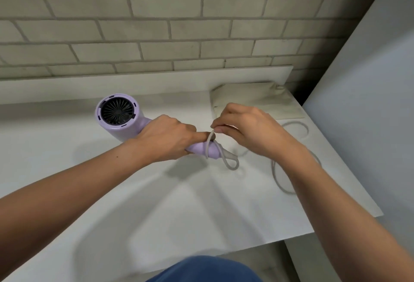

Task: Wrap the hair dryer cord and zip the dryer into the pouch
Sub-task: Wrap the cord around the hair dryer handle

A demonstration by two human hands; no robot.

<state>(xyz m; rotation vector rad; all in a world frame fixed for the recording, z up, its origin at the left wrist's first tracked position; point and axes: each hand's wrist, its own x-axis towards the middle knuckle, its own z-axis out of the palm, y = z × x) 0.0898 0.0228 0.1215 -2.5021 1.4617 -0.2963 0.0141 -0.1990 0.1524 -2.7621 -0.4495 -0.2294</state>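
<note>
We are finding no text, label, brand, number or sign that can be read: the hair dryer (136,130), the pouch (257,100), the worktop (156,192) and the brick wall (156,24) are all showing plain surfaces to us.
</note>
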